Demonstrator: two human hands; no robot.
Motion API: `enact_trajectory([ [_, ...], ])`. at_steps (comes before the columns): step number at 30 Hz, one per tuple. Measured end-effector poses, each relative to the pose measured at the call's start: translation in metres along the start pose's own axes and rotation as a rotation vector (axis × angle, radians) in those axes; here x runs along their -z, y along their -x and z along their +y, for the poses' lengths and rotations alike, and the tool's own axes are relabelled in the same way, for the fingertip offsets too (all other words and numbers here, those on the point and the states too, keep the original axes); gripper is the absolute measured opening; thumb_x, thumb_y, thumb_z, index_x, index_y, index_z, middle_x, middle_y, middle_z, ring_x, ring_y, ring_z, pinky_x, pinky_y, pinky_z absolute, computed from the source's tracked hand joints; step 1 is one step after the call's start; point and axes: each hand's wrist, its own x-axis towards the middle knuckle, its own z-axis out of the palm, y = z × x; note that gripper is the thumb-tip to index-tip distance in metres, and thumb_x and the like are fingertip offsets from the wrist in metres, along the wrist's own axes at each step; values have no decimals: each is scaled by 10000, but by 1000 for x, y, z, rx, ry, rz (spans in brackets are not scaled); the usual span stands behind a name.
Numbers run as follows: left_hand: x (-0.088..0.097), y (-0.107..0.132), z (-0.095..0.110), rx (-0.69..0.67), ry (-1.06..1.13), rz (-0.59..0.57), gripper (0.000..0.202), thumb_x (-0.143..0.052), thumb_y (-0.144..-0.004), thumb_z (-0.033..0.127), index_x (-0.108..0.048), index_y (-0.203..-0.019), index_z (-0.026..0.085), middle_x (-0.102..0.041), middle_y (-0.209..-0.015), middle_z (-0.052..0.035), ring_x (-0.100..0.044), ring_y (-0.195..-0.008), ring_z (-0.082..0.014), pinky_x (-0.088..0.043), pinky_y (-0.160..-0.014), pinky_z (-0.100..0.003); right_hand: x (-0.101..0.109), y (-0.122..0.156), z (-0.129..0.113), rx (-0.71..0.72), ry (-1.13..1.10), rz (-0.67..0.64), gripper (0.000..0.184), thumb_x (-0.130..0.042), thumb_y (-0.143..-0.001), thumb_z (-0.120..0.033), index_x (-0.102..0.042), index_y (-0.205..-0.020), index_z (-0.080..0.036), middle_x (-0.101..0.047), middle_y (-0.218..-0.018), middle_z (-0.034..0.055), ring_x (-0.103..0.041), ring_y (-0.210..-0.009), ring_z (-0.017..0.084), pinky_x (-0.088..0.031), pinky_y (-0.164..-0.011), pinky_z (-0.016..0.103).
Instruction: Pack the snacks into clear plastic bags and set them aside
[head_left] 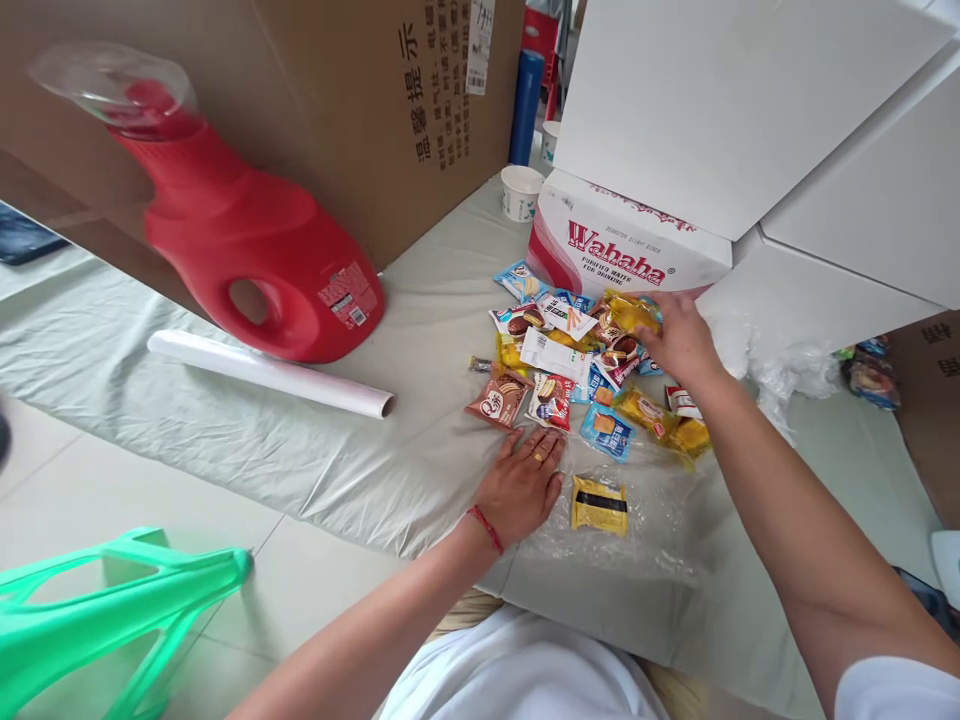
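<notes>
red detergent jug (255, 250) tilted, cap leftward, at sheet's (337, 450) far-left edge against brown carton (337, 100) | white tube (270, 374) just before jug | Wahaha box (622, 245) at far edge, under white boxes (735, 110) | paper cup (520, 192) beside it | green stool (112, 600) off near-left corner

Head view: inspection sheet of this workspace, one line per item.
surface: pale sheet, wrinkled.
job's things: snack packets in a heap; one yellow packet apart, nearer the person, on clear wrap.
clutter: red jug; white roll; paper cup.
grips: left hand flat, palm down, beside the heap; right hand on the heap's far side, grip not readable.
cables: nothing seen.
surroundings: Wahaha carton; cardboard box; white boxes; green stool.
</notes>
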Motion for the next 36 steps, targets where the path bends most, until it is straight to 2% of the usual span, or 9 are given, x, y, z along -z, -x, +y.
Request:
enact_trajectory([
  [3,-1,0,-1,-5,-4,11,509,-334,-1071,390,-473,-1512,176,-568,-1518,-79,-477,-1430,-224,-255,-1230,-467,-19,-13,-38,112,11,-83,459,-516,-956,-309,-616,-1368,-134,-662,-1283,183,-585,-1175,359,-465,-1036,507],
  [6,-2,1,-1,-9,-3,23,505,-355,-1066,385,-479,-1508,173,-577,-1509,-83,-486,-1422,-228,-256,-1231,-470,-48,-16,-77,236,26,-145,567,-516,-975,-325,-499,-1492,-93,-533,-1502,194,-462,-1350,378,-357,-1160,524],
  [10,-1,1,0,3,1,31,498,-369,-1063,378,-479,-1507,180,-584,-1502,-78,-483,-1425,-228,-252,-1235,-470,-77,-1,-95,136,65,-244,577,-448,-1018,-332,-462,-1498,-13,-440,-1562,253,-375,-1442,376,-296,-1209,513],
  [15,-2,1,-1,-5,6,21,500,-363,-1066,390,-483,-1508,188,-595,-1491,-73,-498,-1413,-231,-245,-1239,-473,-63,18,-68,184,-26,-82,471,-401,-1033,-351,-591,-1402,-128,-553,-1467,177,-449,-1362,338,-363,-1168,503],
  [19,-2,0,-1,5,0,22,502,-373,-1063,395,-490,-1506,190,-595,-1491,-72,-503,-1406,-232,-248,-1239,-472,-44,9,-22,-72,65,116,631,-587,-938,-431,-497,-1491,-142,-419,-1580,201,-337,-1440,411,-292,-1181,606],
  [21,-1,0,-1,5,-1,26,496,-378,-1062,388,-500,-1501,192,-601,-1485,-70,-509,-1398,-230,-250,-1239,-468,-42,9,3,-182,99,46,675,-671,-874,-455,-554,-1439,-104,-451,-1545,230,-352,-1423,434,-323,-1164,598],
  [26,-1,0,-1,-6,-5,23,491,-381,-1060,380,-501,-1501,200,-598,-1488,-68,-504,-1403,-228,-253,-1238,-463,-42,23,41,-195,85,-33,298,-566,-921,-324,-776,-1031,-144,-586,-1429,176,-449,-1364,344,-396,-1131,482],
  [31,-1,0,-1,0,-9,37,490,-385,-1062,380,-504,-1495,186,-596,-1492,-62,-501,-1403,-221,-247,-1239,-464,-30,38,32,-273,-134,-237,308,-518,-948,-319,-773,-1050,-179,-762,-917,85,-682,-891,245,-509,-850,348],
  [36,0,-1,0,-4,-10,29,484,-379,-1064,384,-506,-1492,198,-596,-1493,-53,-503,-1402,-215,-249,-1241,-458,-22,56,20,-146,-245,-319,316,-616,-900,-322,-744,-1147,-171,-756,-1085,102,-679,-857,216,-506,-810,318],
])
